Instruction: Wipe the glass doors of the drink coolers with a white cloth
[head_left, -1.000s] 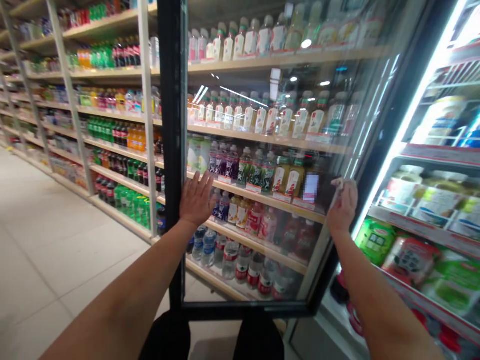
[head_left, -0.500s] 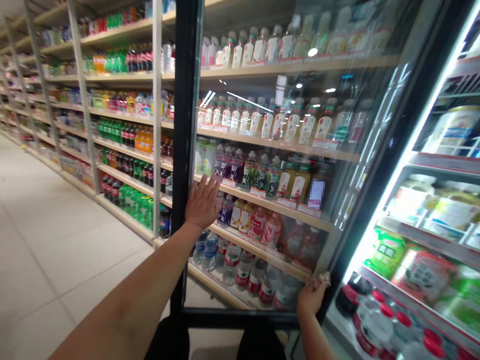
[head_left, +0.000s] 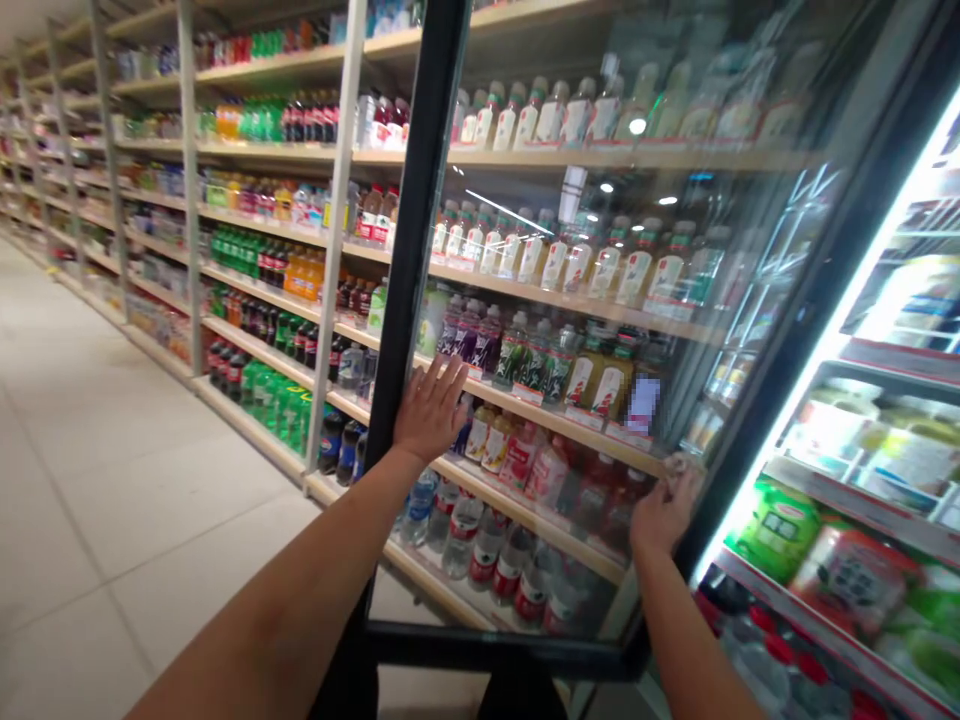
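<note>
A glass fridge door with a black frame stands swung open in front of me, and shelved bottles show through its pane. My left hand lies with fingers spread on the glass beside the left frame bar. Near the right frame bar, my right hand holds a crumpled, pale cloth against the glass. Its fingers are bunched over the cloth and partly blurred.
To the right is the lit fridge, with jugs, a green pack and red-capped bottles on its racks. Shelves of drinks run along the left above a tiled floor. My legs are under the door's lower edge.
My right hand has moved up the glass with the cloth, from near the lower right corner. My left hand stays flat on the left side. The view has shifted slightly.
</note>
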